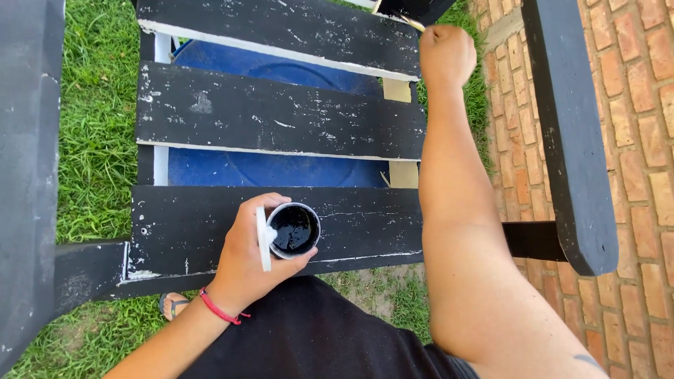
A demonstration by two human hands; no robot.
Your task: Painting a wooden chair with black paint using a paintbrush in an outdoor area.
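on the far left is green grass. next comes a wooden chair with wide slats, black with lots of white chips and scratches. a blue thing shows through the gaps under the slats.

the left hand is wrapped around a small cup. the cup sits on the front slat, near its lower edge. it is round with a pale rim and is full of shiny black paint. the hand also pinches a flat white lid against the side of the cup. a red band is on that wrist.

the right hand is up at the back of the chair, closed in a fist around a thin brush. only a bit of the pale handle shows, and the tip is hard to see. it reaches to the dark slat at the top.

on the far right is the chair arm, then a red brick floor.

what could go wrong: the cup has no lid on and stands close to the slat edge, so a bump or a loose grip could tip it, and black paint would spill on the dark cloth on the lap or on the grass. the right arm reaches far over the slats, so it could rub against wet paint and smear it. paint could also drip from the brush onto the bricks.
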